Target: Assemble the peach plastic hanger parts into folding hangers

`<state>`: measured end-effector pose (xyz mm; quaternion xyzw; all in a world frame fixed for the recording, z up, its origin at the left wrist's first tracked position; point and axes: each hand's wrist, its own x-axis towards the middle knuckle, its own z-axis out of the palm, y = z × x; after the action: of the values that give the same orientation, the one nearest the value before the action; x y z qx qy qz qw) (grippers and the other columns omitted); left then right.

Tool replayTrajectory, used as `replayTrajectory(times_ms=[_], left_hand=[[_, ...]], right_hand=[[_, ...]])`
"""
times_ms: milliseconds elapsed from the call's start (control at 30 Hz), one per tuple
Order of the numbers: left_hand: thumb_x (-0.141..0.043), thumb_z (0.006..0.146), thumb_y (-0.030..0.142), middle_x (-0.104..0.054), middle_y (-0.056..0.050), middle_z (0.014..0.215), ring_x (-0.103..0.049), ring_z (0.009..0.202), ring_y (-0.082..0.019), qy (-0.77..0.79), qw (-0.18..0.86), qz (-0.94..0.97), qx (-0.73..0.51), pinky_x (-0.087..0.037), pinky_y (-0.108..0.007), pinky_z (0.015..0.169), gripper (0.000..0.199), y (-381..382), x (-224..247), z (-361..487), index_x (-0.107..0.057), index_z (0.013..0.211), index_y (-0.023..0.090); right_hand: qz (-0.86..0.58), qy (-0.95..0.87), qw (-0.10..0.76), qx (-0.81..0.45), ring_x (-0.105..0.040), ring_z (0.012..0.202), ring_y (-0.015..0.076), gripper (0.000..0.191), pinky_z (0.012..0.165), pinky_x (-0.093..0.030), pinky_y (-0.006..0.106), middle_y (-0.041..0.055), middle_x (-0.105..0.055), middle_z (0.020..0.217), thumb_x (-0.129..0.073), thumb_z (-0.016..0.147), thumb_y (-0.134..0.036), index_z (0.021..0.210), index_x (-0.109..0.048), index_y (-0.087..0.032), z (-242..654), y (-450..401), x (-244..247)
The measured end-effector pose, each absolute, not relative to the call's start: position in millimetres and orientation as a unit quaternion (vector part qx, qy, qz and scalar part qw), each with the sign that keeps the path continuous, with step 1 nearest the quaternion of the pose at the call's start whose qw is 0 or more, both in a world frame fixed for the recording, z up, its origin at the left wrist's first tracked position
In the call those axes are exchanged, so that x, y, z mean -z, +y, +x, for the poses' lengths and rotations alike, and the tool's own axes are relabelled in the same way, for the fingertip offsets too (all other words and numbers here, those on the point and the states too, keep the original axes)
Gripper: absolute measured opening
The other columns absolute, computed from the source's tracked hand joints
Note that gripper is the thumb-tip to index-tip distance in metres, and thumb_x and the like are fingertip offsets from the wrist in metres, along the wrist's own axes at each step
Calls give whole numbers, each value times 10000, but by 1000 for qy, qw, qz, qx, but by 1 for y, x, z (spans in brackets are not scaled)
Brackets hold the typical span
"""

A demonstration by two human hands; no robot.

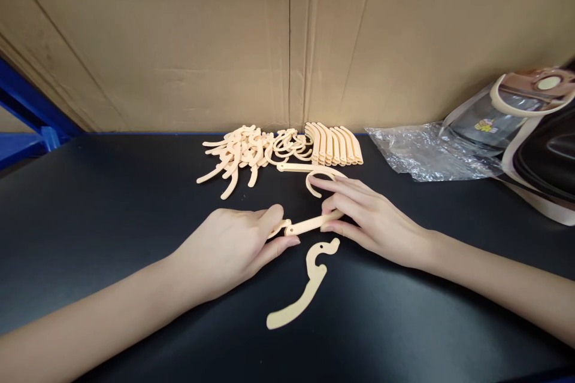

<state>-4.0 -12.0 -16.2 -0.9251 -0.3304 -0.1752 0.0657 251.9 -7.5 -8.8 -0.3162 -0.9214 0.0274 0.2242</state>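
My left hand point(245, 239) pinches a cream plastic hanger piece, mostly covered by the fingers, with its end showing by the thumb. From the other side, my right hand point(368, 218) grips a long hanger arm point(308, 225), whose holed end meets the left-hand piece. Whether the two are joined I cannot tell. A hanger hook point(313, 187) lies beside the right fingertips, partly covered by them. Behind it lies another hanger arm point(296, 167). In front of both hands, a curved notched hanger arm point(299, 304) rests flat on the black table point(404, 323).
At the back are a loose heap of hanger arms point(240, 152), a pile of hooks point(290, 143) and a neat row of arms point(332, 145). Right of them lie a clear plastic bag point(408, 152), a bottle point(485, 119) and a dark bag point(545, 152). Cardboard point(202, 42) stands behind.
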Motion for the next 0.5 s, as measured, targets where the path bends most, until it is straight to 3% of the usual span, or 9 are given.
replayTrajectory(times_ms=[333, 500], left_hand=[[-194, 1041, 503, -471, 56, 490, -398, 344, -110, -339, 54, -930, 132, -146, -264, 421, 480, -11, 14, -5, -370, 700, 215], [-184, 1056, 445, -477, 47, 494, -438, 351, -119, -303, 112, -939, 118, -176, -263, 413, 484, -14, 7, -3, -380, 680, 210]], right_hand=[[-307, -924, 227, -31, -467, 1364, 286, 124, 1093, -419, 533, 179, -596, 1367, -498, 973, -241, 929, -601, -189, 252, -8, 10], [-303, -926, 218, -48, -470, 1361, 281, 125, 1103, -412, 516, 182, -614, 1338, -505, 973, -241, 902, -590, -182, 250, -8, 8]])
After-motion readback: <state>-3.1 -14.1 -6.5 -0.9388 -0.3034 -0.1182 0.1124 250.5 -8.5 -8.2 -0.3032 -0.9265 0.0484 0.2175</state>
